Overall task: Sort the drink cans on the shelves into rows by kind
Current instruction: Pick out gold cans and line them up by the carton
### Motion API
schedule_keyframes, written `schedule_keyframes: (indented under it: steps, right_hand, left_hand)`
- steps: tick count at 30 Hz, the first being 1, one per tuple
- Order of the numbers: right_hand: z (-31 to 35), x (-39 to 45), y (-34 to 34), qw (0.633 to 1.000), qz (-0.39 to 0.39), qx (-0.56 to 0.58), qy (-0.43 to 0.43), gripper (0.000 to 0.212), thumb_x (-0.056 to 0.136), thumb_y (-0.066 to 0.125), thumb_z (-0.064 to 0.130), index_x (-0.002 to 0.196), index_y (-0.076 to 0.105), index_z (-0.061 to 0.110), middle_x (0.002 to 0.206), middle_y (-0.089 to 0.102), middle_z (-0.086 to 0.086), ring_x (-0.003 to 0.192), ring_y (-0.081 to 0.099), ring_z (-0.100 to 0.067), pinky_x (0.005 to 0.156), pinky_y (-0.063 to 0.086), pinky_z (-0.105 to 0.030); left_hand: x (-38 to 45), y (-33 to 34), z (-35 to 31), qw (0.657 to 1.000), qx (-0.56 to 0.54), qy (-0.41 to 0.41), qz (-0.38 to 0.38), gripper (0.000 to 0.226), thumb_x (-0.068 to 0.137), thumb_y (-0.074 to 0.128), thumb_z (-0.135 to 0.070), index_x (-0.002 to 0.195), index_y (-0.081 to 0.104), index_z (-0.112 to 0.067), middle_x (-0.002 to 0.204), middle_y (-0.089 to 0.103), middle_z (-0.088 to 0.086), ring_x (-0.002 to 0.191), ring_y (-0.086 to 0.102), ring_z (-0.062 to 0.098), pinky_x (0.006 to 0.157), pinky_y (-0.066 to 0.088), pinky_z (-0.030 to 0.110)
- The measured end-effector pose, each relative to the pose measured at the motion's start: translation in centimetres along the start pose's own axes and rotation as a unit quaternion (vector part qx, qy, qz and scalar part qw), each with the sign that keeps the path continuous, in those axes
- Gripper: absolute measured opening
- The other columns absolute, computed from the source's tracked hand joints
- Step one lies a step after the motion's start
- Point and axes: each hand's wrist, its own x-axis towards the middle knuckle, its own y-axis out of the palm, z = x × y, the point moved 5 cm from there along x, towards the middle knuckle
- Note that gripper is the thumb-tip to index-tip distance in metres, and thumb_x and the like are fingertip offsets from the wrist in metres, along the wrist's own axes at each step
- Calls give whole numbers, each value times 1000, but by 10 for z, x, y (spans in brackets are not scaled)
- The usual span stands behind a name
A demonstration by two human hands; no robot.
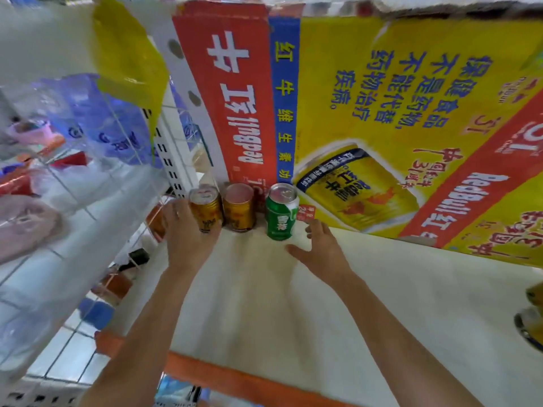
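Note:
Three cans stand in a row at the back of a white shelf (264, 304). At the left is a gold can (207, 211), and my left hand (188, 233) is wrapped around its left side. A second gold can (238, 207) stands right beside it. A green can (281, 212) stands a little further right, upright. My right hand (318, 245) hovers just right of the green can, fingers spread, holding nothing and not touching it.
A big yellow, red and blue drinks carton (382, 118) lies behind the cans and fills the back of the shelf. A wire rack with plastic bags (97, 121) hangs at the left. The shelf's orange front edge (235, 377) is near me. More cans (533, 315) show at the right edge.

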Motion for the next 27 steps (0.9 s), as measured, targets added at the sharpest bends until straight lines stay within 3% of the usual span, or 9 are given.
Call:
schedule_keyframes:
  steps: [2, 4, 6, 8, 10, 14, 16, 22, 27]
  right_hand:
    - [10, 18, 7, 999, -26, 36, 9, 73, 73, 77, 36, 130, 42, 6, 124, 47, -9, 115, 47, -22, 85, 38, -23]
    - [19, 32, 13, 995, -40, 84, 46, 73, 67, 82, 35, 121, 46, 4, 115, 49, -7, 110, 49, -21, 84, 40, -25]
    - [25, 38, 19, 985, -50, 144, 77, 73, 66, 83, 28, 122, 43, 5, 108, 46, 1, 103, 48, -13, 82, 42, -24]
    - [25, 39, 23, 981, -63, 164, 81, 75, 68, 82, 24, 128, 40, 7, 108, 44, 4, 101, 47, -10, 82, 39, -21]
    - [20, 37, 25, 982, -71, 160, 74, 78, 67, 83, 26, 130, 40, 9, 117, 51, -1, 109, 52, -16, 84, 39, -21]
    - [11, 20, 28, 983, -84, 143, 78, 91, 67, 83, 30, 140, 31, 12, 135, 48, -5, 123, 48, -22, 95, 42, -29]
    - [9, 0, 27, 982, -95, 140, 81, 86, 67, 82, 28, 137, 36, 13, 132, 51, -5, 120, 51, -22, 91, 43, -30]
    - [-5, -64, 21, 977, -92, 175, 79, 66, 65, 84, 27, 119, 47, 21, 115, 58, 3, 99, 55, -9, 75, 40, -12]
    - [-25, -103, -2, 971, -108, 192, 97, 61, 63, 85, 22, 108, 45, 33, 107, 58, 10, 97, 55, -9, 75, 39, -12]
  left_hand:
    - [12, 1, -14, 997, 30, 71, -27, 65, 73, 75, -30, 122, 48, 4, 128, 44, 24, 124, 37, 39, 105, 26, 41]
    - [20, 14, -26, 990, 49, 131, -4, 68, 73, 67, -44, 122, 50, -1, 125, 49, 20, 121, 42, 37, 106, 28, 44]
    - [21, 31, -32, 984, 88, 152, 33, 74, 73, 65, -54, 127, 48, -8, 128, 51, 15, 125, 41, 34, 110, 22, 45]
    - [18, 41, -35, 980, 111, 165, 23, 74, 72, 67, -58, 128, 50, -11, 131, 52, 10, 127, 41, 30, 111, 16, 41]
    - [19, 40, -38, 984, 99, 151, 3, 71, 70, 70, -56, 123, 54, -12, 128, 55, 9, 125, 43, 29, 107, 15, 37]
    - [23, 37, -45, 986, 102, 128, 15, 70, 71, 71, -53, 122, 51, -10, 127, 53, 11, 127, 39, 30, 108, 21, 42]
    - [26, 39, -44, 985, 106, 131, 35, 71, 71, 70, -51, 124, 48, -8, 129, 51, 10, 128, 36, 29, 110, 21, 43]
    - [7, 32, -54, 981, 28, 168, 93, 68, 65, 79, -43, 121, 53, -12, 128, 51, 7, 125, 39, 27, 112, 24, 37]
    - [-54, 34, -84, 970, -78, 170, 154, 70, 64, 83, -27, 124, 52, -10, 125, 51, 5, 115, 50, 23, 90, 40, 26]
